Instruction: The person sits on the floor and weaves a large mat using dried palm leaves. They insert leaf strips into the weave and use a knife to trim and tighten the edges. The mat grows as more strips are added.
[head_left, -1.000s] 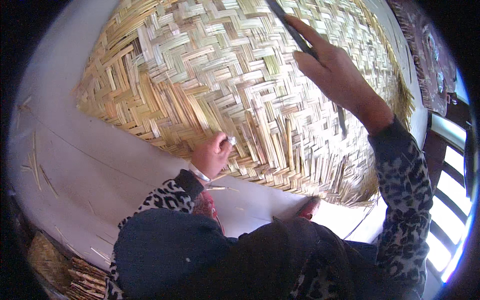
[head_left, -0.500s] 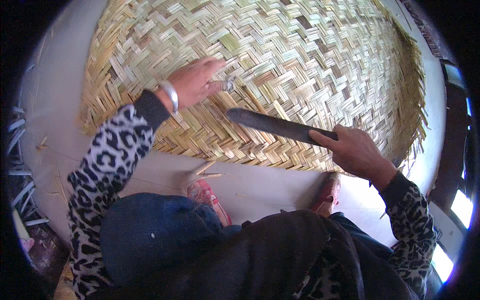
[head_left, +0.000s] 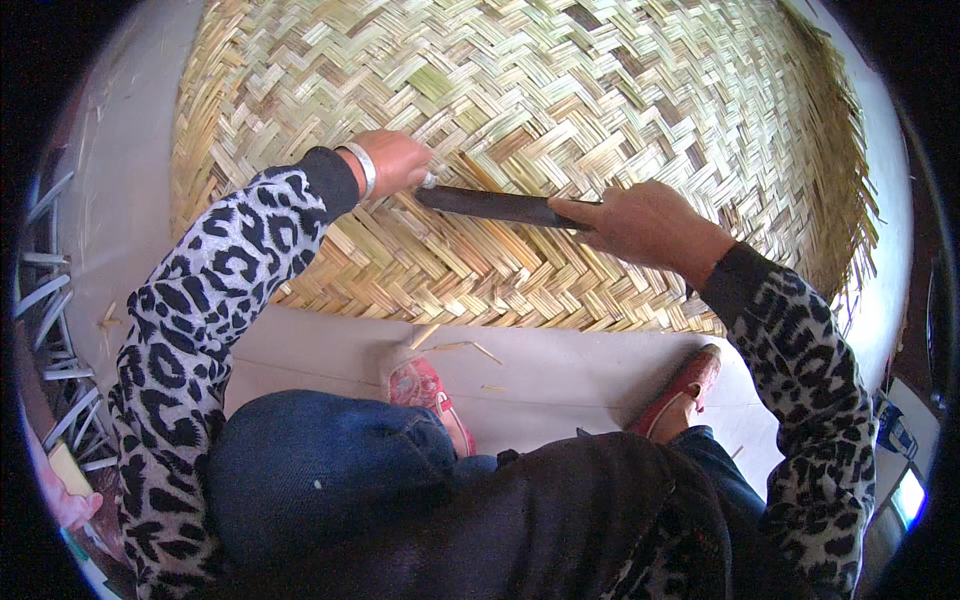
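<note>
A large mat of plaited pale straw-coloured strips, with some green and brown ones, lies flat on the floor. My right hand is closed around one end of a long, flat, dark bar with a rounded far end. The bar lies low over the near part of the mat, pointing left. At its left tip is my left hand, with fingers curled down at the weave and a silver bracelet on the wrist. What those fingers pinch, if anything, is hidden.
The pale floor runs around the mat. My red shoes stand at its near edge, beside a few loose strips. At the left rim is a tangle of white rods. Frayed strip ends stick out along the mat's right side.
My left hand has gone from spread fingers above the mat to curled fingers down at the weave. My right hand has brought the bar left and farther up, to the left fingers.
</note>
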